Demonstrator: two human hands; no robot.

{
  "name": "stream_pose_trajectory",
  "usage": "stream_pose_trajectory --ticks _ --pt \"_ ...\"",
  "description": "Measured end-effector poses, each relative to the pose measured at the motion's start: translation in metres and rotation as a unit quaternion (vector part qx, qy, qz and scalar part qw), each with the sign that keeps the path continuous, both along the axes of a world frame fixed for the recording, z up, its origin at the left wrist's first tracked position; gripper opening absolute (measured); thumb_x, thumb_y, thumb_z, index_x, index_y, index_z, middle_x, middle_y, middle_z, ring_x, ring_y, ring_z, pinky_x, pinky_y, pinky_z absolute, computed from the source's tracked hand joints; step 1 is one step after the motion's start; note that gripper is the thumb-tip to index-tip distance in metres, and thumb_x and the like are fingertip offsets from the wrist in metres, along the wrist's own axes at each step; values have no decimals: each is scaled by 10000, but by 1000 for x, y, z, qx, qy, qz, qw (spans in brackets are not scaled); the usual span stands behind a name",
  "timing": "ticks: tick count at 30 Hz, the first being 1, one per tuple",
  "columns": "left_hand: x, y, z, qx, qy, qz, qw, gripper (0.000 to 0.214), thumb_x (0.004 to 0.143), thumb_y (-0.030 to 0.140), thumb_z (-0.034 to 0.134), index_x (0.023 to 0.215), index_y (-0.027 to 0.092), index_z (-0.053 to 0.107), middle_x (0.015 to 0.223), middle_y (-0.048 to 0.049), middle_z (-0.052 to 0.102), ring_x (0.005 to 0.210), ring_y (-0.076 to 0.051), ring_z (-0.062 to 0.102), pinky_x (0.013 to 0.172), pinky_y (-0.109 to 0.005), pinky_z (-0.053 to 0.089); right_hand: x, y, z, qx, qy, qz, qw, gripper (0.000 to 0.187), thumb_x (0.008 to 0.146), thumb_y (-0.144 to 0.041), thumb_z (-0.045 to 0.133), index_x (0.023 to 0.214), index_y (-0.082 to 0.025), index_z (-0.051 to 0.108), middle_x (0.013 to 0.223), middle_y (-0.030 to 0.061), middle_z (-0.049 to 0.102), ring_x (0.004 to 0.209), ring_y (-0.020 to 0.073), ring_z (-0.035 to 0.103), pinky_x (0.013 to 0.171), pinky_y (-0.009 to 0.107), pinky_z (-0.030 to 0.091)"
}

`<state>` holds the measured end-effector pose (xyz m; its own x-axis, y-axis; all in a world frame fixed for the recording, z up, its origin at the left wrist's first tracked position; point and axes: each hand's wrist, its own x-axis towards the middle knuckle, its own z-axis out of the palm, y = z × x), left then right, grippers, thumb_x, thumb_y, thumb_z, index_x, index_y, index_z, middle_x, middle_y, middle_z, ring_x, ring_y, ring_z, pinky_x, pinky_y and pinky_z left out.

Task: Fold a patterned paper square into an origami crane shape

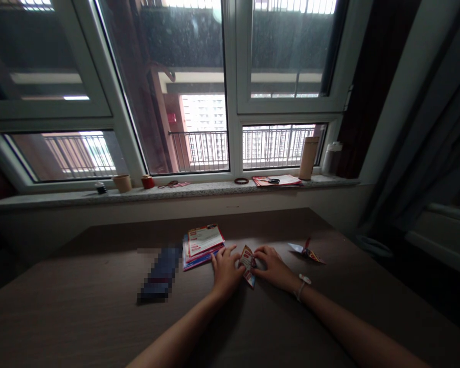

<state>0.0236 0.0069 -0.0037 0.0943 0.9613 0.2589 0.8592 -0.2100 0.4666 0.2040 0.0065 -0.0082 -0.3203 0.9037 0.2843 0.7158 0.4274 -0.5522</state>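
Left hand: palm down on the table, fingers stretched forward and slightly spread. The thumb side lies against the folded paper. Whether the thumb pinches the sheet cannot be told.

Right hand: fingers curled, with the tips set on the upper edge of the folded paper and gripping it. A pale band sits on this wrist.

Folded paper: a small printed piece in red and white. It is located between the two hands, touching both, and is tilted up off the table surface.

Items around the fingers:
- Stack of leaflets: just beyond the left fingertips, flat on the table, fanned slightly.
- Finished paper figure: outward of the right fingers, near but apart from them, one point standing up.
- Dark flat object: outward of the left fingers, well apart, detail obscured.
- Windowsill: far beyond all fingertips. It carries a paper cup, a red cup, a tall cylinder and loose sheets.
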Motion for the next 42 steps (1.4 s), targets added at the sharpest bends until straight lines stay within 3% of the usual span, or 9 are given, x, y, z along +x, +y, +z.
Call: stream_pose_trajectory --ticks 7,14,20,27,32,42 --pt "-7 5 0 -52 -7 -22 998 318 708 347 659 1022 346 708 1317 42 570 1274 -298 370 1135 -527 119 0 2 -4 -1 6 0 1000 300 782 -393 675 1053 -269 647 1150 38 541 1111 222 458 975 347 358" --pt "-12 5 -1 -62 -3 -61 996 466 657 439 722 1104 310 684 1363 7 528 1300 -318 333 1122 -487 170 4 8 -9 -4 22 2 1000 227 796 -361 673 996 -252 678 1132 32 564 1101 209 471 978 334 353" --pt "-11 3 0 -53 -14 -63 996 419 665 411 736 1071 321 698 1331 1 550 1283 -303 362 1117 -489 185 4 7 -7 2 28 11 1000 201 868 -346 587 1012 -253 691 1121 40 580 1093 205 482 980 335 350" --pt "-12 7 1 -77 -13 -63 995 439 665 419 744 1089 310 711 1367 -18 523 1287 -321 362 1104 -460 227 1 7 -10 11 51 -16 998 150 785 -296 676 921 -233 687 1054 29 603 1050 206 508 942 318 367" --pt "-13 9 -5 -60 -10 -68 996 523 650 493 742 1135 305 686 1380 -37 509 1293 -339 347 1105 -483 211 0 11 -14 3 73 -50 996 225 743 -276 702 948 -210 635 1008 35 615 1015 220 520 890 328 394" --pt "-11 5 -4 -43 2 -65 997 532 648 486 739 1144 304 671 1354 -42 526 1268 -325 370 1095 -476 216 12 20 -12 -13 82 24 996 186 752 -313 720 922 -239 714 1082 43 632 1072 238 524 956 367 369"
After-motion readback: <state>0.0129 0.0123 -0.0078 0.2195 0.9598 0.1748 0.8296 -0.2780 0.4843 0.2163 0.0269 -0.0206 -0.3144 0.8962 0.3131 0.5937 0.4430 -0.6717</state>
